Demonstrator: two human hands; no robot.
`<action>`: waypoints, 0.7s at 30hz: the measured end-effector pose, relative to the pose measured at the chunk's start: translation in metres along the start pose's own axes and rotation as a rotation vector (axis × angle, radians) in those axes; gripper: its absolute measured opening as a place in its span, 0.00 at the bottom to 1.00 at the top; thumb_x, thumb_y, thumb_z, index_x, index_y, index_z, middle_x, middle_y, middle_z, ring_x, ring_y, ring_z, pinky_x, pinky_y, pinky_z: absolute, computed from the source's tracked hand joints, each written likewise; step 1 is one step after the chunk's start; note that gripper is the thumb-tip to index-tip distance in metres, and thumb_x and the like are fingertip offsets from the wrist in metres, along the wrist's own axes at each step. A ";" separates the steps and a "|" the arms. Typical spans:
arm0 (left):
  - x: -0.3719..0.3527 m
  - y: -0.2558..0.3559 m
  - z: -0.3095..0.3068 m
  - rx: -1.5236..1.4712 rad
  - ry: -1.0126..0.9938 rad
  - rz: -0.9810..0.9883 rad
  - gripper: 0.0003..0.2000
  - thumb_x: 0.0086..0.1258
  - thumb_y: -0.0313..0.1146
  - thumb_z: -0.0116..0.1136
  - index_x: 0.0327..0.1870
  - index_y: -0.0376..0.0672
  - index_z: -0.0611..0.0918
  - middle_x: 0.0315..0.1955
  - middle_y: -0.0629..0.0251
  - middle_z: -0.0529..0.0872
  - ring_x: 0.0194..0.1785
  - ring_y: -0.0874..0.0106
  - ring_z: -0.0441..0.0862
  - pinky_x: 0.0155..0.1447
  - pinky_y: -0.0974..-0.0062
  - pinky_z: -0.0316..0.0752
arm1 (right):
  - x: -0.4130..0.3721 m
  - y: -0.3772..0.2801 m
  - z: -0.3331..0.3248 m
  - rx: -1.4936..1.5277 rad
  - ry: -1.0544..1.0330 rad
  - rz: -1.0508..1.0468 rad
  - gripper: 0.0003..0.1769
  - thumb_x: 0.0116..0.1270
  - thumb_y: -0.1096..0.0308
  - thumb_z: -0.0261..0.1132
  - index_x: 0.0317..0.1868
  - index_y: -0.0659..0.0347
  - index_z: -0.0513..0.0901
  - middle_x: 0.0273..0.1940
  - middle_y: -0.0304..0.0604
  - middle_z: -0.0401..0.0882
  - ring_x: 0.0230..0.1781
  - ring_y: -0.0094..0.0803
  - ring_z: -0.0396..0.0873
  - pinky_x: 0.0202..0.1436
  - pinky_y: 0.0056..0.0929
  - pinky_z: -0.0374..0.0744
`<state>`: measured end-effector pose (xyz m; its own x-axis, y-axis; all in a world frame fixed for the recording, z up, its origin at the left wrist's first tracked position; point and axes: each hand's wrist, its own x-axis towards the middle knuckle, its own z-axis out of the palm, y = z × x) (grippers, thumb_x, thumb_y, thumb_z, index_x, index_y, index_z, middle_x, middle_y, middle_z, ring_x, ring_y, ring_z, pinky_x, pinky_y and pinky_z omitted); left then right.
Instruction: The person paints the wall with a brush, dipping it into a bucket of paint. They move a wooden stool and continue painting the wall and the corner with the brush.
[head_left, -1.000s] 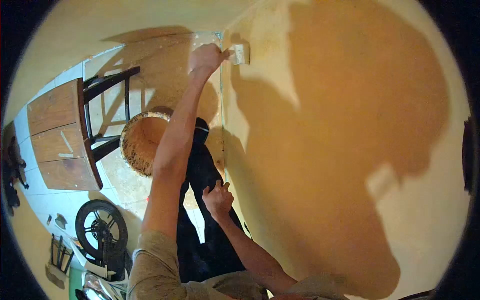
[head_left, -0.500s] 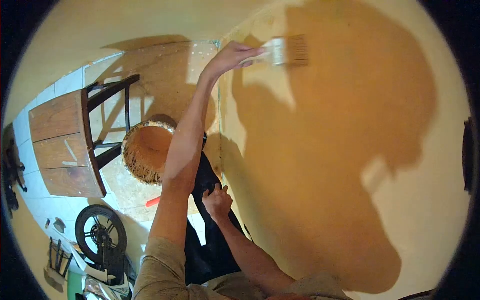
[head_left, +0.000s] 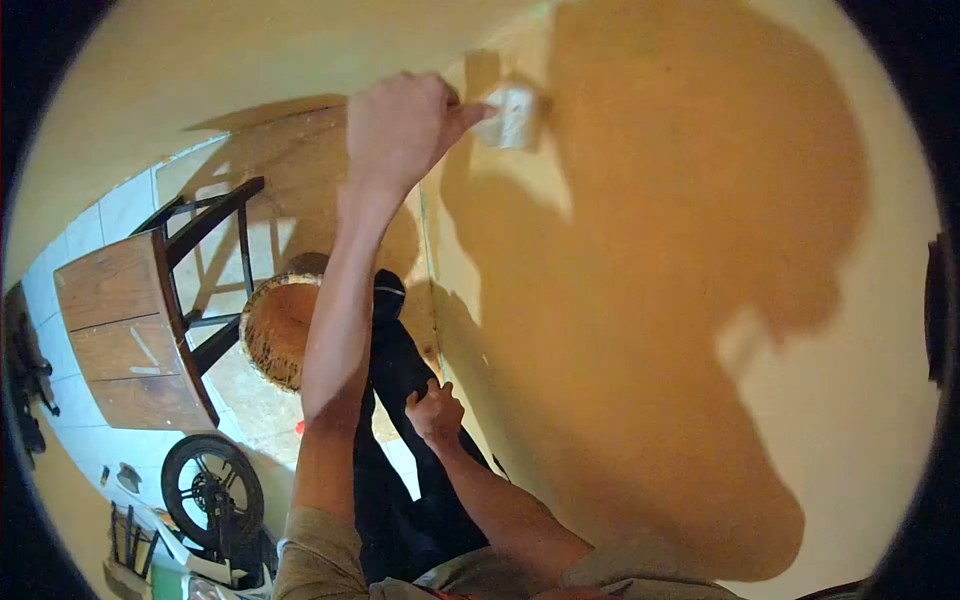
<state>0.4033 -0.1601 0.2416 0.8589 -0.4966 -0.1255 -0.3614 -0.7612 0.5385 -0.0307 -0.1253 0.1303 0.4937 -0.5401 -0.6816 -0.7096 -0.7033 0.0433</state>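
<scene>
I'm seeing the bucket (head_left: 268,370) mid-left. Left hand (head_left: 400,130), upper centre-left, is gripping the brush (head_left: 514,116); right hand (head_left: 436,413) is showing over the trousers (head_left: 402,368), lower centre, grip I can't tell. Brush is blurring at the wall (head_left: 640,400), upper centre: I'd be keeping pressure even.

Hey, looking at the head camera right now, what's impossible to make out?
All in the head view:
Brush: blurred, its handle mostly hidden by the left hand.
Bucket: right side covered by the left forearm.
Red thing: only a small bit shows beside that forearm; unidentifiable.
Dark object: at the far right, cut off by the round picture edge.
</scene>
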 end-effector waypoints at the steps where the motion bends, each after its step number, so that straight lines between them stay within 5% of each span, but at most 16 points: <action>1: -0.007 0.012 -0.029 -0.069 0.084 0.005 0.25 0.63 0.63 0.61 0.31 0.47 0.91 0.21 0.57 0.85 0.28 0.59 0.85 0.34 0.62 0.78 | 0.001 0.001 -0.001 -0.006 0.002 0.003 0.26 0.59 0.55 0.67 0.51 0.67 0.81 0.39 0.61 0.79 0.30 0.55 0.85 0.32 0.48 0.84; 3: -0.005 0.021 -0.057 -0.144 0.171 0.013 0.25 0.64 0.62 0.62 0.30 0.46 0.90 0.17 0.59 0.84 0.24 0.62 0.84 0.30 0.64 0.76 | 0.002 -0.001 -0.004 0.000 0.007 -0.005 0.26 0.59 0.55 0.67 0.51 0.66 0.81 0.39 0.61 0.79 0.31 0.55 0.85 0.33 0.48 0.84; 5: 0.002 0.023 -0.067 -1.020 0.035 0.144 0.20 0.70 0.51 0.62 0.29 0.41 0.89 0.11 0.74 0.71 0.16 0.78 0.66 0.23 0.74 0.59 | 0.004 0.001 -0.001 -0.030 0.004 0.015 0.25 0.59 0.55 0.66 0.50 0.65 0.81 0.39 0.60 0.79 0.32 0.55 0.85 0.35 0.49 0.84; 7: 0.001 0.035 -0.068 -1.200 0.034 0.211 0.18 0.71 0.47 0.63 0.30 0.40 0.89 0.13 0.80 0.66 0.19 0.85 0.60 0.24 0.78 0.52 | 0.006 -0.003 -0.009 0.000 -0.043 0.044 0.24 0.60 0.55 0.66 0.49 0.64 0.82 0.39 0.59 0.79 0.33 0.55 0.85 0.38 0.49 0.84; 9: 0.006 0.034 -0.038 -0.847 -0.043 0.168 0.23 0.66 0.56 0.63 0.27 0.41 0.89 0.12 0.70 0.74 0.19 0.78 0.73 0.26 0.75 0.65 | 0.006 -0.002 -0.009 0.018 -0.029 0.046 0.23 0.60 0.54 0.66 0.49 0.64 0.82 0.40 0.59 0.79 0.34 0.55 0.85 0.38 0.48 0.84; 12: 0.010 0.003 0.042 -0.905 -0.242 -0.039 0.29 0.64 0.63 0.62 0.25 0.41 0.88 0.12 0.68 0.75 0.18 0.76 0.72 0.27 0.74 0.66 | 0.005 -0.005 -0.010 -0.007 -0.037 0.038 0.24 0.60 0.53 0.65 0.48 0.64 0.82 0.40 0.59 0.79 0.34 0.55 0.85 0.38 0.48 0.84; 14: 0.006 -0.045 0.092 -0.681 -0.297 -0.178 0.30 0.64 0.67 0.60 0.26 0.42 0.88 0.15 0.63 0.80 0.22 0.70 0.81 0.31 0.70 0.74 | 0.005 -0.002 -0.009 -0.023 0.031 -0.019 0.20 0.59 0.56 0.67 0.42 0.65 0.81 0.39 0.58 0.78 0.29 0.52 0.85 0.32 0.46 0.85; 19: -0.009 -0.090 0.147 0.095 -0.138 -0.366 0.29 0.64 0.67 0.57 0.30 0.45 0.90 0.30 0.52 0.89 0.41 0.56 0.89 0.45 0.61 0.82 | 0.000 0.000 -0.004 -0.011 0.030 0.003 0.22 0.59 0.55 0.67 0.45 0.65 0.82 0.39 0.58 0.79 0.31 0.54 0.85 0.35 0.48 0.85; 21: 0.003 -0.085 0.153 0.080 -0.136 -0.338 0.29 0.65 0.66 0.57 0.31 0.45 0.90 0.30 0.53 0.89 0.40 0.57 0.89 0.44 0.60 0.82 | -0.004 -0.001 0.001 -0.001 0.008 0.006 0.24 0.58 0.54 0.66 0.48 0.64 0.82 0.39 0.57 0.80 0.32 0.55 0.85 0.37 0.50 0.84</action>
<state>0.3806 -0.1606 0.0677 0.8803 -0.2587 -0.3978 -0.0979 -0.9193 0.3812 -0.0329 -0.1220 0.1323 0.4936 -0.5476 -0.6756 -0.7120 -0.7006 0.0477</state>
